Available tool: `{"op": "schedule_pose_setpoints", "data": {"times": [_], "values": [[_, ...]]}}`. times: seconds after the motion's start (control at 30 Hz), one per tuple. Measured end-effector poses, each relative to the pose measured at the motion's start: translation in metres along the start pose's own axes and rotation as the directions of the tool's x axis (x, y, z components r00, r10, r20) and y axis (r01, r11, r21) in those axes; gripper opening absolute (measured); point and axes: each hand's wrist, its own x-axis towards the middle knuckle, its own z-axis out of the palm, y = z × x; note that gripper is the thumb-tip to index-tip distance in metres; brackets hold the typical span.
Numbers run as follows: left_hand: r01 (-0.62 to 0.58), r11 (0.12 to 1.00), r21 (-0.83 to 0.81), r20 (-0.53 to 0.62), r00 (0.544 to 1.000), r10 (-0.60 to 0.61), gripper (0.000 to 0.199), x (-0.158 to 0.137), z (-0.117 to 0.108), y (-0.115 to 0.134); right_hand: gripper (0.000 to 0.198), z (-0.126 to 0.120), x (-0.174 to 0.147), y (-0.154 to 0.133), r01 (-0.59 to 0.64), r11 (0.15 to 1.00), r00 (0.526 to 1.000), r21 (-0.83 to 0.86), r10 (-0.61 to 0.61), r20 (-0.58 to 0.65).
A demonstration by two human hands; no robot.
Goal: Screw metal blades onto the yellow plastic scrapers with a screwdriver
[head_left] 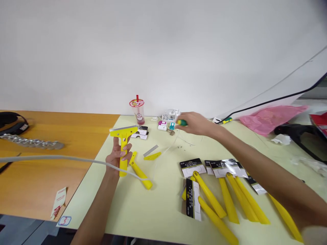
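Observation:
My left hand (119, 156) is wrapped round the handle of a yellow scraper (124, 143), held upright with its metal blade edge at the top. My right hand (195, 123) is closed round a screwdriver (182, 122) with a green and yellow handle; its shaft cannot be made out. Beside my left hand, a second yellow scraper handle (140, 175) lies on the table. Near it are a loose metal blade (150, 150) and a yellow clamp plate (152, 156). Several small screws (181, 147) lie below my right hand.
Several packaged yellow scrapers (209, 194) with black-and-white cards lie at the front right. A drink cup (139, 114) stands by the wall, left of a power strip (170, 115) with plugs. A pale cable (76, 158) crosses in front of my left arm. Pink plastic (270, 119) lies at right.

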Motion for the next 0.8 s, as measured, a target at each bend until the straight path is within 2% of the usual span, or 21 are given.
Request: {"op": "schedule_pose_setpoints", "data": {"times": [0.07, 0.13, 0.2, 0.27, 0.37, 0.43, 0.53, 0.67, 0.73, 0.8], "values": [[-0.011, 1.0, -0.015, -0.017, 1.0, 0.01, 0.083, 0.001, -0.005, 0.003, 0.043, 0.008, 0.062, -0.048, 0.13, 0.991, 0.984, -0.005, -0.128, 0.124], [-0.03, 0.999, -0.019, -0.044, 0.999, 0.029, 0.085, 0.001, -0.01, 0.005, 0.066, 0.028, 0.116, -0.087, 0.186, 0.983, 0.964, -0.004, -0.182, 0.194], [-0.062, 0.998, -0.015, -0.073, 0.995, 0.061, 0.086, 0.002, -0.017, 0.008, 0.087, 0.052, 0.156, -0.112, 0.214, 0.977, 0.95, -0.01, -0.206, 0.237], [-0.088, 0.996, -0.02, -0.096, 0.992, 0.086, 0.084, 0.003, -0.023, 0.011, 0.092, 0.074, 0.181, -0.123, 0.225, 0.974, 0.939, -0.02, -0.212, 0.27], [-0.111, 0.993, -0.038, -0.127, 0.986, 0.106, 0.082, 0.005, -0.029, 0.014, 0.076, 0.096, 0.197, -0.118, 0.22, 0.975, 0.926, -0.018, -0.203, 0.319], [-0.118, 0.992, -0.034, -0.139, 0.984, 0.112, 0.082, 0.006, -0.032, 0.014, 0.064, 0.1, 0.201, -0.106, 0.206, 0.979, 0.916, 0.0, -0.192, 0.353], [-0.119, 0.992, -0.044, -0.132, 0.985, 0.112, 0.082, 0.006, -0.033, 0.014, 0.063, 0.091, 0.201, -0.082, 0.178, 0.982, 0.91, 0.056, -0.186, 0.369], [-0.13, 0.988, -0.079, -0.145, 0.982, 0.117, 0.079, 0.005, -0.032, 0.016, 0.065, 0.066, 0.198, -0.051, 0.147, 0.98, 0.928, 0.133, -0.183, 0.324], [-0.132, 0.988, -0.082, -0.15, 0.982, 0.119, 0.081, 0.004, -0.029, 0.019, 0.065, 0.06, 0.196, -0.045, 0.144, 0.979, 0.94, 0.147, -0.182, 0.29], [-0.137, 0.985, -0.105, -0.141, 0.983, 0.122, 0.084, 0.004, -0.026, 0.021, 0.066, 0.064, 0.193, -0.049, 0.16, 0.974, 0.943, 0.16, -0.199, 0.267]]}}
